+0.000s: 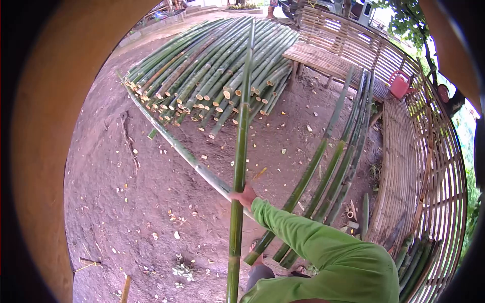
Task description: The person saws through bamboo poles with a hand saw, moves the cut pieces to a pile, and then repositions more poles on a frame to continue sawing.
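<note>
My right hand (245,196), in a green sleeve, is closed around a long green bamboo pole (237,222). The pole runs from the bottom edge up across the view, its far end overlapping a large pile of bamboo. Behind my hand, a paler bamboo pole (182,150) slants across from the upper left. Several more green bamboo poles (308,177) extend side by side to the right of my hand, partly covered by my arm. My left hand is out of view.
A large stack of cut bamboo poles (212,65) lies on the dirt ground (136,202). A slatted bamboo bench (396,166) and fence (444,177) line the right side. A red plastic container (400,85) sits at the bench corner. Short bamboo pieces (417,262) lie lower right.
</note>
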The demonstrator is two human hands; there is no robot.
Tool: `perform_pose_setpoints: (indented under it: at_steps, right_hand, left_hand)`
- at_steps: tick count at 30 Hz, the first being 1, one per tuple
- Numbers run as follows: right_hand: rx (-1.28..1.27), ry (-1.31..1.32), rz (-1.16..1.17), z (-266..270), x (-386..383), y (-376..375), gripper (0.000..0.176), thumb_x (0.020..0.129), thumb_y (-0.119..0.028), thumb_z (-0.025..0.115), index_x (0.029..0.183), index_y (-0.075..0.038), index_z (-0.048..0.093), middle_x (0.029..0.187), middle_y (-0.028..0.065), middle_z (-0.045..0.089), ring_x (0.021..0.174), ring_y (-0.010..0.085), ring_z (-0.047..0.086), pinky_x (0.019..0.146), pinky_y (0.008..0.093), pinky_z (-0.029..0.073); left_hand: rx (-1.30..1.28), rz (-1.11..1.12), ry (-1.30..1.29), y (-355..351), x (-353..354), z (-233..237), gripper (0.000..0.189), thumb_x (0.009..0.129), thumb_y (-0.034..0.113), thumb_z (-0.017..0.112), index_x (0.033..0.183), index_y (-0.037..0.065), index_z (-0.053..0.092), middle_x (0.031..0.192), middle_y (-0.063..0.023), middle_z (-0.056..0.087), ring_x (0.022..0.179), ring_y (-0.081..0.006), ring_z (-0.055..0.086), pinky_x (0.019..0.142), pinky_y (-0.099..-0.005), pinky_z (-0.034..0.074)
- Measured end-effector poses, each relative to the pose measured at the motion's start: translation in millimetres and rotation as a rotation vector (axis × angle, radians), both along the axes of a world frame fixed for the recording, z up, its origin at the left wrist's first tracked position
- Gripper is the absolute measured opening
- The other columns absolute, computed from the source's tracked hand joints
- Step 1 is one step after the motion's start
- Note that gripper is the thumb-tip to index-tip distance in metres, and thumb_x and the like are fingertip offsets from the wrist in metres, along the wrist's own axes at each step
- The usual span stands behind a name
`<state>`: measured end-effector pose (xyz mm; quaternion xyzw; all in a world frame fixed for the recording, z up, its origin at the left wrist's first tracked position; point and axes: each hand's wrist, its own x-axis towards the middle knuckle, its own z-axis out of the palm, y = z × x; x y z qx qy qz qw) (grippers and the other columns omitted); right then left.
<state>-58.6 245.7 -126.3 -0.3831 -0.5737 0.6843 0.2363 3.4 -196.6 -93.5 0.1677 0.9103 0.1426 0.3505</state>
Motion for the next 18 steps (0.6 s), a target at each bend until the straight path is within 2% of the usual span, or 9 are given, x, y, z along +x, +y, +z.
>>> perform_pose_setpoints:
  at_steps: [3, 6, 8, 9, 12, 14, 16, 17, 18]
  right_hand:
    - [0.256, 0.065, 0.209, -2, -66, 52, 0.082, 0.064, -0.026, 0.08, 0.126, 0.008, 0.039, 0.11, 0.0187, 0.06, 0.101, 0.0263, 0.06, 0.088, 0.0357, 0.048]
    - [0.265, 0.011, 0.456, 24, -66, 57, 0.091, 0.071, -0.025, 0.076, 0.14, 0.004, 0.023, 0.135, 0.0225, 0.047, 0.119, 0.03, 0.051, 0.1, 0.0376, 0.041]
    - [0.273, -0.077, 0.619, -9, -43, 51, 0.063, 0.08, -0.038, 0.066, 0.13, -0.004, 0.047, 0.139, 0.0213, 0.043, 0.124, 0.0338, 0.046, 0.104, 0.0405, 0.038]
    - [0.27, -0.123, 0.648, -21, -25, 45, 0.063, 0.08, -0.037, 0.066, 0.129, -0.003, 0.048, 0.136, 0.0209, 0.045, 0.122, 0.0331, 0.048, 0.102, 0.0401, 0.039]
    - [0.238, -0.297, 0.65, -35, 51, 16, 0.062, 0.078, -0.036, 0.066, 0.127, -0.001, 0.05, 0.127, 0.0197, 0.053, 0.116, 0.0311, 0.053, 0.098, 0.0388, 0.042]
    - [0.186, -0.394, 0.651, -39, 104, 2, 0.062, 0.077, -0.036, 0.065, 0.126, 0.0, 0.051, 0.12, 0.0189, 0.058, 0.111, 0.0298, 0.057, 0.096, 0.038, 0.044]
    - [0.203, -0.392, 0.692, -67, 164, -12, 0.061, 0.078, -0.035, 0.065, 0.126, 0.0, 0.052, 0.118, 0.0179, 0.061, 0.109, 0.029, 0.059, 0.094, 0.0376, 0.045]
    - [0.204, -0.383, 0.682, -89, 190, -15, 0.061, 0.078, -0.036, 0.065, 0.126, -0.001, 0.051, 0.118, 0.0173, 0.061, 0.108, 0.0289, 0.06, 0.094, 0.0373, 0.045]
    - [0.205, -0.373, 0.673, -103, 213, -17, 0.061, 0.078, -0.036, 0.064, 0.126, -0.001, 0.051, 0.119, 0.0167, 0.061, 0.107, 0.0289, 0.06, 0.094, 0.037, 0.045]
  left_hand:
    - [0.06, 0.017, -0.035, 21, -27, -25, 0.051, 0.064, 0.018, 0.078, 0.106, -0.003, 0.059, 0.088, -0.0175, 0.067, 0.071, -0.0216, 0.065, 0.068, -0.0366, 0.053]
    - [0.224, 0.088, -0.17, 97, -92, -67, 0.053, 0.062, 0.021, 0.075, 0.103, -0.006, 0.055, 0.08, -0.0189, 0.066, 0.068, -0.0278, 0.065, 0.067, -0.0404, 0.054]
    - [0.373, 0.182, -0.301, 174, -130, -42, 0.053, 0.063, 0.019, 0.074, 0.105, -0.006, 0.052, 0.079, -0.0177, 0.064, 0.069, -0.0282, 0.064, 0.066, -0.0398, 0.053]
    - [0.473, 0.181, -0.345, 198, -144, -35, 0.055, 0.063, 0.017, 0.073, 0.107, -0.006, 0.051, 0.079, -0.0172, 0.063, 0.071, -0.0282, 0.064, 0.067, -0.0393, 0.053]
    - [0.547, 0.088, -0.177, 231, -191, -108, 0.061, 0.063, 0.015, 0.073, 0.113, -0.006, 0.047, 0.084, -0.0175, 0.061, 0.077, -0.0286, 0.063, 0.07, -0.0379, 0.052]
    - [0.463, 0.12, -0.162, 262, -221, -70, 0.066, 0.062, 0.016, 0.073, 0.119, -0.005, 0.045, 0.095, -0.0215, 0.061, 0.087, -0.0318, 0.063, 0.075, -0.0379, 0.051]
    - [0.429, 0.027, 0.164, 302, -290, -45, 0.07, 0.064, 0.018, 0.073, 0.125, -0.004, 0.046, 0.104, -0.0261, 0.062, 0.098, -0.0379, 0.063, 0.086, -0.0437, 0.049]
    - [0.378, -0.067, 0.201, 328, -346, -11, 0.069, 0.068, 0.019, 0.071, 0.127, -0.004, 0.045, 0.103, -0.027, 0.062, 0.099, -0.0396, 0.062, 0.088, -0.0456, 0.047]
    - [0.358, -0.114, 0.453, 360, -428, -14, 0.067, 0.07, 0.017, 0.069, 0.129, -0.002, 0.044, 0.102, -0.0276, 0.062, 0.099, -0.0409, 0.061, 0.087, -0.0463, 0.048]
